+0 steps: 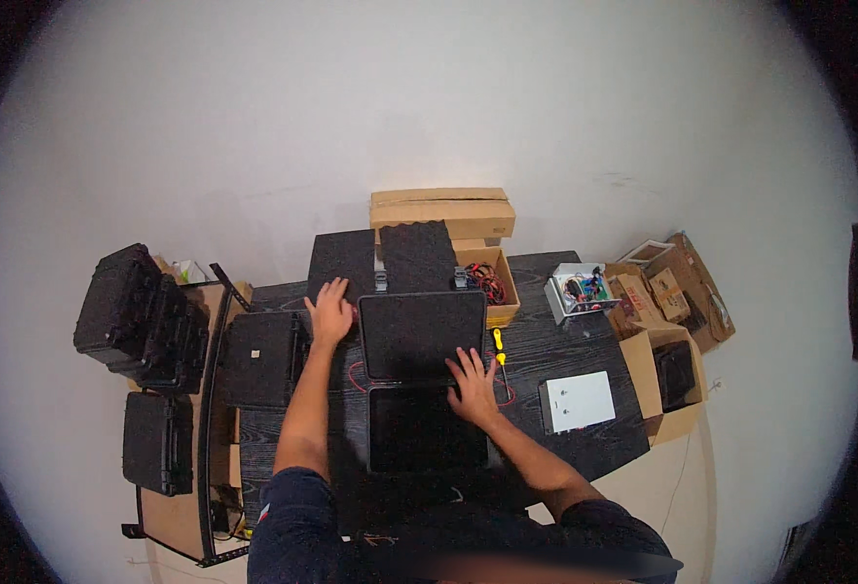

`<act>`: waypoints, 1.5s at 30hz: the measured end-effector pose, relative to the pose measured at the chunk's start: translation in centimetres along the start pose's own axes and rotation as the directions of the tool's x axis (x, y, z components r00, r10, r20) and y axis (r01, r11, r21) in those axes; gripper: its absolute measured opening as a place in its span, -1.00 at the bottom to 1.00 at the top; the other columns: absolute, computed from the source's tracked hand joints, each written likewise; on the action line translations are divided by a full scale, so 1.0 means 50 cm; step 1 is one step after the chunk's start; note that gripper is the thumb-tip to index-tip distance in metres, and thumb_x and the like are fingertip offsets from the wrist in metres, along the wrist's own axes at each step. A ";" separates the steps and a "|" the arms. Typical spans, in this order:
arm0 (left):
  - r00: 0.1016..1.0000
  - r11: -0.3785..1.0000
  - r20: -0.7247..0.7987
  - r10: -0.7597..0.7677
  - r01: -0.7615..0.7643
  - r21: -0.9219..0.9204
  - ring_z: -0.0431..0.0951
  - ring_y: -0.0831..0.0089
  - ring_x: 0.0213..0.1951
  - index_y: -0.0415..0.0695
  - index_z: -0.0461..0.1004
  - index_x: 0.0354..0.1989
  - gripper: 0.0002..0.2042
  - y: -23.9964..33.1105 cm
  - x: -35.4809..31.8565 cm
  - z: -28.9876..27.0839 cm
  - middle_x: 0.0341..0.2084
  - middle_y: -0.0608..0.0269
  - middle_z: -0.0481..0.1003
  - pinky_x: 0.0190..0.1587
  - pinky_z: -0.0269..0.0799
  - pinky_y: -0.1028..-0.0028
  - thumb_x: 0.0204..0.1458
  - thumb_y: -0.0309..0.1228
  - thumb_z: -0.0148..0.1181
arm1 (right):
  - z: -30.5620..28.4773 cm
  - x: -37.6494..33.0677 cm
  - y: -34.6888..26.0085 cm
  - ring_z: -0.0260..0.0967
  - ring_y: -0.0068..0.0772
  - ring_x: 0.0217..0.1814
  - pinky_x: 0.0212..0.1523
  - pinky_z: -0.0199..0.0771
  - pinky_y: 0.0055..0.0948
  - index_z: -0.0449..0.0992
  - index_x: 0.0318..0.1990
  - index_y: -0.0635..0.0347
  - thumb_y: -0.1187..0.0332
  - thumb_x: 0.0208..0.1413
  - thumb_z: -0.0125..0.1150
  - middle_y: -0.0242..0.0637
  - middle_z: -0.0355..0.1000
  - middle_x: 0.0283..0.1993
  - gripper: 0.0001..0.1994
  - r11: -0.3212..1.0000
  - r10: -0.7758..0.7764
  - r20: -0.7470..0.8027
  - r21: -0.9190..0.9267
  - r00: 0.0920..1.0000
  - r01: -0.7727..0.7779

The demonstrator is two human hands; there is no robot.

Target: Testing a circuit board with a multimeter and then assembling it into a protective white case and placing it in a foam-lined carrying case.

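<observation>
Up against the white wall, a flat brown carton (pixel 442 211) lies behind the black table (pixel 565 346), and an open carton (pixel 488 282) in front of it holds red and black wires. Right of that sits a small white box (pixel 579 289) with coloured parts inside, then a heap of brown boxes (pixel 670 292), some with red printing too small to make out. A white flat box (pixel 577 401) with a few dark dots lies on the table's right side, beside an open carton (pixel 670 375) with something black in it.

At the table's middle, an open black case (pixel 419 384) lies with its lid (pixel 421 333) laid back. The left hand (pixel 330 311) rests flat, fingers spread and loose, just left of the lid's far corner, holding nothing. The right hand (pixel 472 385) lies flat with fingers spread on the case's right edge where lid meets base, also holding nothing.

Two dark foam sheets (pixel 385 256) stand behind the case, hiding part of the cartons. A yellow tool (pixel 497 345) and red wire (pixel 503 389) lie near the right hand, partly covered by it. Another black case (pixel 261 358) sits left of the left forearm, and further black cases (pixel 142 311) are stacked on a rack at the left. The case's inside is too dark to read.
</observation>
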State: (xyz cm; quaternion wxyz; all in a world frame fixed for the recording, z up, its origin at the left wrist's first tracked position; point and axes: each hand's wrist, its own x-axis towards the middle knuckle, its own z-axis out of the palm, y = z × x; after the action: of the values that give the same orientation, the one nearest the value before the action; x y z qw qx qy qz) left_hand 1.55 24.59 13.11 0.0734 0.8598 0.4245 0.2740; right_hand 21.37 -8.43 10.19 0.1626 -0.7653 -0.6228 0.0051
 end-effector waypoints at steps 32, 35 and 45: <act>0.953 0.924 0.251 -0.171 0.244 -0.295 -0.03 -0.15 0.53 -0.40 -0.18 0.54 -0.15 0.115 -0.455 0.079 0.51 -0.33 -0.04 0.55 -0.13 0.15 0.21 -0.36 0.22 | -0.149 -0.231 0.446 0.16 0.12 0.51 0.51 0.15 -0.05 0.42 0.30 0.15 0.46 0.06 0.29 0.05 0.20 0.47 -0.43 0.906 0.345 -0.317 0.359 0.883 -0.225; 0.956 0.969 0.248 -0.159 0.199 -0.149 0.04 -0.18 0.50 -0.29 -0.15 0.56 -0.17 0.135 -0.469 0.060 0.49 -0.31 0.00 0.52 -0.04 0.09 0.23 -0.32 0.20 | -0.245 -0.307 0.646 0.30 0.12 0.40 0.45 0.25 -0.08 0.49 0.20 0.21 0.40 0.06 0.29 0.07 0.41 0.28 -0.52 0.863 0.504 -0.536 0.298 0.677 -0.407; 0.913 0.959 0.296 -0.281 0.252 0.133 0.05 -0.24 0.48 -0.09 -0.16 0.59 -0.16 0.165 -0.461 0.074 0.48 -0.29 0.01 0.49 0.05 -0.07 0.22 -0.29 0.20 | -0.291 -0.625 1.120 0.27 0.10 0.45 0.47 0.21 0.09 0.25 0.45 0.09 0.07 0.15 0.29 -0.01 0.36 0.38 -0.27 0.179 0.984 -0.051 0.259 0.171 -0.949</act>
State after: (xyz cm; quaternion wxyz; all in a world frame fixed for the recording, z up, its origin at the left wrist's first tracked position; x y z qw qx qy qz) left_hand -2.07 2.03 3.53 0.1368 0.8288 0.5328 0.1023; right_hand 70.72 -51.40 3.61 0.2488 -0.9648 0.0296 0.0801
